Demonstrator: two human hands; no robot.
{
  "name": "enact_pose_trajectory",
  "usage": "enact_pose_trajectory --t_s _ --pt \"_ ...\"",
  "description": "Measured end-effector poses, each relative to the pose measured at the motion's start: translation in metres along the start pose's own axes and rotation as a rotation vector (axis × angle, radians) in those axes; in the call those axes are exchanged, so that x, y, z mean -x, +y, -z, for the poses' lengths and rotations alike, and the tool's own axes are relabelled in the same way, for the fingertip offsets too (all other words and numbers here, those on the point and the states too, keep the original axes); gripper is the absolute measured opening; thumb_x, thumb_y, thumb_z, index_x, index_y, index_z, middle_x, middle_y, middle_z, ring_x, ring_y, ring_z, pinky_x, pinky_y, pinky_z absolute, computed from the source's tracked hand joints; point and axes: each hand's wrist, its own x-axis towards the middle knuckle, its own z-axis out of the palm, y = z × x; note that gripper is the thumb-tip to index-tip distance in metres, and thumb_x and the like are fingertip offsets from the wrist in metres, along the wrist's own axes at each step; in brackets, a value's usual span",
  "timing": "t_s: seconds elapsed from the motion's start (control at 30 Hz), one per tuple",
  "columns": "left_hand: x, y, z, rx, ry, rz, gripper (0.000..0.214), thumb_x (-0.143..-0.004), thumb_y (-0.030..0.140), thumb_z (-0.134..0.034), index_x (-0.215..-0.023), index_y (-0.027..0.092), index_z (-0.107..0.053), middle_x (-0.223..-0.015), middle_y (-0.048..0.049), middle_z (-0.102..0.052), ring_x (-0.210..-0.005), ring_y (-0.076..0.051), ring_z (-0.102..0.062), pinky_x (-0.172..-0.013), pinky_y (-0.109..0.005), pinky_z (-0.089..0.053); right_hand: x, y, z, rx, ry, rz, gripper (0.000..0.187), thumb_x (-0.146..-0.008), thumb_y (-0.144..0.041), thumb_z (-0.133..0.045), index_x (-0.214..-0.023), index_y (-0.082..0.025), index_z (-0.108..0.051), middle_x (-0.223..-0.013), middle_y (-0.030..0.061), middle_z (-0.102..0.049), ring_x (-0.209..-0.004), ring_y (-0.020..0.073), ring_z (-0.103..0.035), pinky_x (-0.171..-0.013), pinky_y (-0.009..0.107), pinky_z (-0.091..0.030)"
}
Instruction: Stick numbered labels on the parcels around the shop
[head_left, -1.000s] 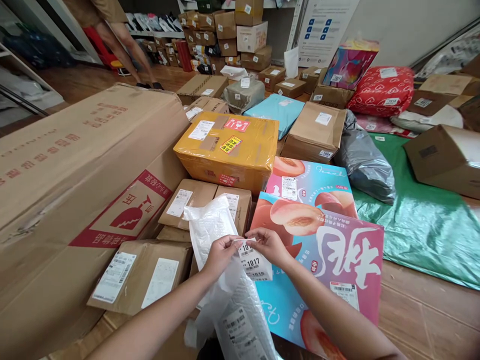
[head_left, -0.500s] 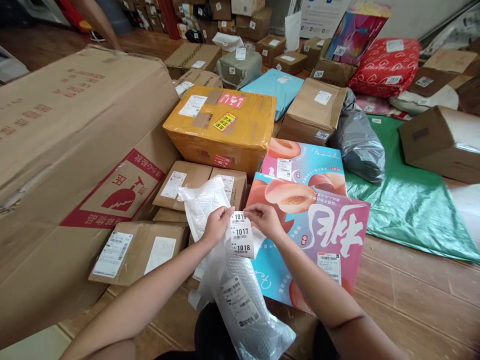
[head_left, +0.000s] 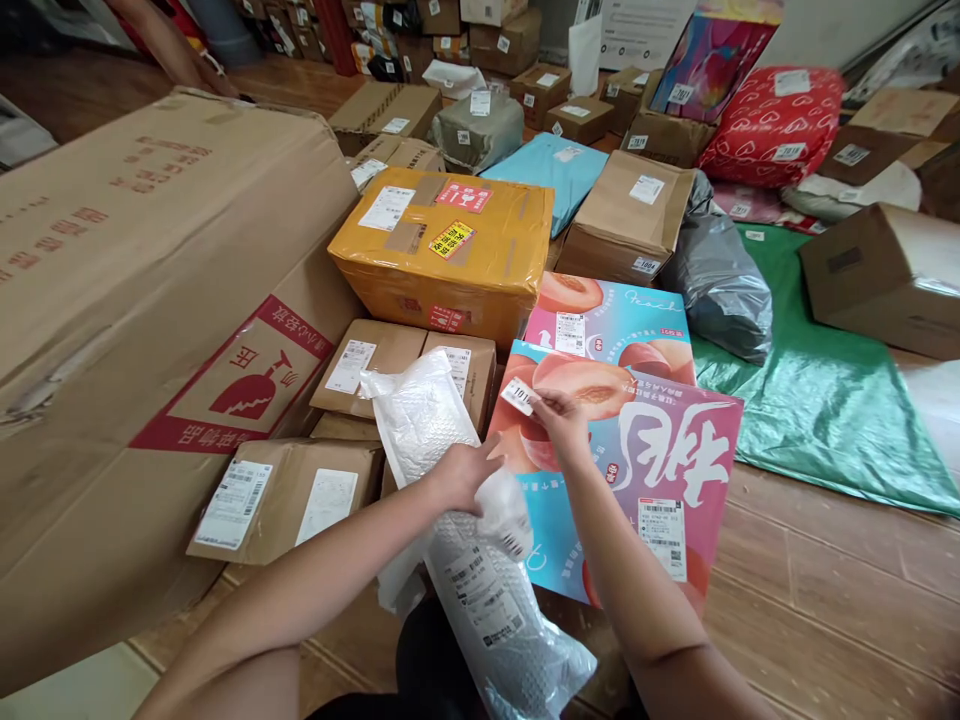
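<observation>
Between the thumb and fingers of my right hand (head_left: 564,425) is a small white number sticker (head_left: 519,396) reading 101-something, held over the upper left of a peach gift box (head_left: 679,400). My left hand (head_left: 461,476) grips a white strip of number labels (head_left: 506,512), blurred and curling below its fingers. Under that hand, a silvery bubble mailer (head_left: 506,640) with a printed shipping label slants down across my lap. Another white bubble mailer (head_left: 420,405) lies partly behind it. A second peach box (head_left: 637,315) sits just beyond the first.
A large carton (head_left: 187,250) fills the left side. Smaller cardboard boxes (head_left: 300,490) stand beside it. Ahead are a yellow-wrapped box (head_left: 487,260), a brown box (head_left: 615,225) and a grey bag (head_left: 720,285). Green sheeting (head_left: 840,410) lies right. Another person's arm (head_left: 161,40) shows at upper left.
My hands have separated. The right one has moved up and right with a single sticker peeled off the strip, while the left has dropped lower with the rest of the strip.
</observation>
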Motion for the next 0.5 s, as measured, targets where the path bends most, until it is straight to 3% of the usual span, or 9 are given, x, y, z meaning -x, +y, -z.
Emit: enact_pose_trajectory --t_s 0.13,0.2,0.33,0.5 --pt "0.007 -0.013 -0.007 -0.065 -0.024 0.037 0.024 -0.053 0.023 -0.081 -0.064 0.020 -0.060 -0.078 -0.0036 -0.062 -0.065 -0.022 -0.063 -0.063 -0.030 -0.041 0.015 0.014 -0.015 0.170 -0.060 0.062 0.027 -0.081 -0.042 -0.060 -0.094 -0.018 -0.062 -0.086 0.0095 -0.070 -0.074 0.0212 -0.067 -0.069 0.035 -0.056" --pt "0.021 -0.023 0.000 -0.124 -0.061 -0.006 0.020 -0.057 0.017 -0.077 -0.067 0.020 -0.060 -0.077 -0.0026 -0.062 -0.066 -0.022 -0.063 -0.063 -0.030 -0.041 0.024 0.017 -0.022 0.263 -0.097 0.098 0.020 -0.083 -0.037 -0.059 -0.093 -0.019 -0.062 -0.087 0.0091 -0.069 -0.074 0.0201 -0.066 -0.069 0.033 -0.055" --pt "0.054 -0.034 0.017 -0.283 -0.130 -0.075 0.013 -0.068 0.015 -0.069 -0.079 0.019 -0.061 -0.082 -0.0039 -0.063 -0.071 -0.022 -0.063 -0.066 -0.031 -0.042 0.042 0.024 -0.053 0.511 -0.309 0.173 0.002 -0.080 -0.022 -0.063 -0.079 -0.021 -0.065 -0.081 0.0058 -0.068 -0.075 0.0191 -0.065 -0.072 0.030 -0.052" --pt "0.074 -0.028 0.017 -0.456 -0.185 -0.082 0.012 -0.077 0.021 -0.065 -0.088 0.016 -0.062 -0.089 -0.0078 -0.063 -0.074 -0.023 -0.064 -0.065 -0.032 -0.044 0.048 0.029 -0.103 0.834 -0.402 0.149 0.017 -0.081 -0.003 -0.052 -0.082 -0.014 -0.066 -0.089 0.0147 -0.067 -0.077 0.0218 -0.066 -0.070 0.031 -0.048"
